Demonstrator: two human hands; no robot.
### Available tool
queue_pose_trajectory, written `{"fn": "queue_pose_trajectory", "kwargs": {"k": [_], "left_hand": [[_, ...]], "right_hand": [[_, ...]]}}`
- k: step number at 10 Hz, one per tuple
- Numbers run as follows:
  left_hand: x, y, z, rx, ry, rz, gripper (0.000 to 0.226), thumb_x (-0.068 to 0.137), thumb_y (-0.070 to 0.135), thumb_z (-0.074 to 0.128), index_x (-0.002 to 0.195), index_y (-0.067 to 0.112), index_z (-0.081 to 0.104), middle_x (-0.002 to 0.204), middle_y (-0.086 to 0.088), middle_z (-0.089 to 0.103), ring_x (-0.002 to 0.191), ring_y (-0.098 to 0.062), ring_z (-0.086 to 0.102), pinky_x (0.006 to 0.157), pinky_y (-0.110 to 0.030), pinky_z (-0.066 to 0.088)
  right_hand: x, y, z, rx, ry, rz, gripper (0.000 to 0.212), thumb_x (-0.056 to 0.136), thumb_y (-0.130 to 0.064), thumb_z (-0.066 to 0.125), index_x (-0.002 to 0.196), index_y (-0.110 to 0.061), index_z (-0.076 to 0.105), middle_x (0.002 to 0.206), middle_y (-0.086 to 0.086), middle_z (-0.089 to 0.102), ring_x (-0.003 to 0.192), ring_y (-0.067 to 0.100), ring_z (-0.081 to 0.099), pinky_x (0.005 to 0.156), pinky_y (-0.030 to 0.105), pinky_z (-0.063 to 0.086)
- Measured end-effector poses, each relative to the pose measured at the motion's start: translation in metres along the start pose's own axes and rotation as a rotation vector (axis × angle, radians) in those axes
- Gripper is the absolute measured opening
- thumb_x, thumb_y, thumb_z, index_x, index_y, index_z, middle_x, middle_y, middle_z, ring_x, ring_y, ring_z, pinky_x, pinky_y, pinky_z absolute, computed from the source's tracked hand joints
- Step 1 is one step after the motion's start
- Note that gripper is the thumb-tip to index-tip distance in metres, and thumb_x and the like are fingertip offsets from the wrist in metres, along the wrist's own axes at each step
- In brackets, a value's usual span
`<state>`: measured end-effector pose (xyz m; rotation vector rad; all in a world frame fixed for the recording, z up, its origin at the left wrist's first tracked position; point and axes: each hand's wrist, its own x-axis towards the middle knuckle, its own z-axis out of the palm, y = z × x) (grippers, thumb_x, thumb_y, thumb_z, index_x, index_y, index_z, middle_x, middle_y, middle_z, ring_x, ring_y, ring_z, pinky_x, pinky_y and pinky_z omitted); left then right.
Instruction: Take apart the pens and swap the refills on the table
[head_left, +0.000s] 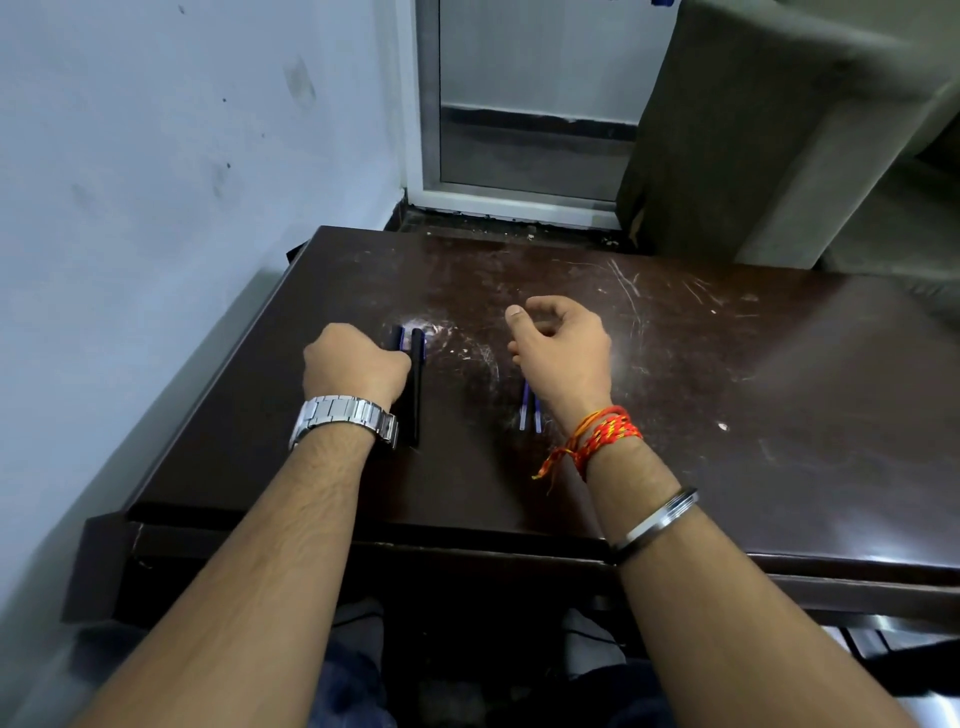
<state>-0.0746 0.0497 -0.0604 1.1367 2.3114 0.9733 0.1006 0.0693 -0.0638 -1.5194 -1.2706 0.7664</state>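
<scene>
Two dark pen barrels lie side by side on the left part of the table, parallel, running near to far. The left hand is curled over the left barrel with its knuckles up; the fingers are hidden, so whether it grips the barrel or merely rests on it cannot be told. The right barrel lies just beside the hand, uncovered along its length.

Two thin blue refills lie close together near the table's centre, partly hidden under the right wrist. The right hand hovers above them, fingers loosely curled, thumb extended, holding nothing visible.

Clearance: the right half of the table is bare from the refills to the right edge. The left edge stands close to a pale wall. The far edge faces a white-framed door. The near edge runs under both forearms.

No containers are visible.

Surface: dark brown, glossy, heavily scratched, with white scuff marks around the far ends of the barrels and toward the far right.

Worn items: a metal watch on the left wrist; a red-orange thread band and a metal bangle on the right forearm.
</scene>
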Motion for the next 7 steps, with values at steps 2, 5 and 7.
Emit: {"fn": "queue_pose_trajectory", "kwargs": {"k": [2, 5, 7], "left_hand": [[-0.002, -0.001, -0.001, 0.058, -0.037, 0.004, 0.029, 0.070, 0.027, 0.074, 0.059, 0.007, 0.056, 0.073, -0.014, 0.066, 0.066, -0.033, 0.063, 0.045, -0.025, 0.035], [-0.011, 0.009, 0.000, 0.074, -0.077, 0.056, 0.035, 0.073, 0.033, 0.073, 0.060, 0.007, 0.054, 0.064, -0.008, 0.058, 0.059, -0.025, 0.059, 0.043, -0.025, 0.031], [-0.025, 0.028, -0.006, 0.156, 0.035, 0.253, 0.034, 0.073, 0.042, 0.064, 0.067, 0.010, 0.054, 0.083, -0.012, 0.063, 0.078, -0.035, 0.061, 0.058, -0.033, 0.042]], "right_hand": [[0.000, -0.003, -0.001, -0.004, 0.000, 0.009, 0.025, 0.089, -0.040, 0.067, 0.103, -0.019, 0.070, 0.087, -0.004, 0.073, 0.083, 0.014, 0.073, 0.080, 0.039, 0.062], [-0.006, -0.008, -0.003, -0.056, -0.018, -0.022, 0.028, 0.092, -0.040, 0.065, 0.107, -0.017, 0.071, 0.087, -0.011, 0.069, 0.084, 0.007, 0.068, 0.084, 0.032, 0.059], [-0.019, -0.022, -0.010, -0.070, 0.008, -0.086, 0.044, 0.094, -0.040, 0.062, 0.131, -0.017, 0.060, 0.116, -0.003, 0.067, 0.099, 0.008, 0.063, 0.094, 0.033, 0.055]]}}
